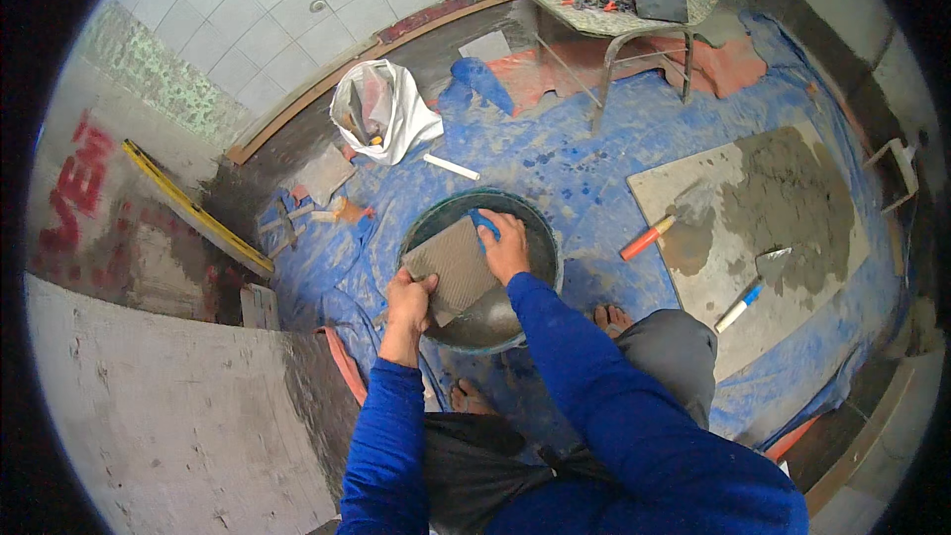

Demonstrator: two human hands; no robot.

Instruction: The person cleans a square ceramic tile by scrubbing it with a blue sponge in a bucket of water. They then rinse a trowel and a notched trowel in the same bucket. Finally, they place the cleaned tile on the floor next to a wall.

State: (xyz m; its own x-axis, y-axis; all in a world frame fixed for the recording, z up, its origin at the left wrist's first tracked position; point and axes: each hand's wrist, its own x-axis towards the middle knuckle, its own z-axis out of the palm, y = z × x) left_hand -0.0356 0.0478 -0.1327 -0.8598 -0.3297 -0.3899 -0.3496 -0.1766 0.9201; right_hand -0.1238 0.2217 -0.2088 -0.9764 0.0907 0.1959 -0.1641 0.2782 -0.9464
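Observation:
My left hand (406, 305) grips the lower left edge of a square tile (458, 267), thumb on its face. The tile's grey-brown ribbed side faces up, and it is tilted over a round dark-green tub (550, 238). Cloudy water (495, 322) shows in the tub beneath it. My right hand (507, 246) is closed on a small blue pad (482, 222) at the tile's upper right edge. The pad is mostly covered by the fingers, so its exact kind is hidden.
Right lies a mortar-smeared board (684, 267) with an orange-handled tool (649, 238) and a trowel (738, 307). A white sack (411, 119), white tube (452, 167) and stone-topped table (584, 20) stand or lie beyond the tub. A yellow level (193, 203) leans left. Blue tarp (584, 173) covers the floor.

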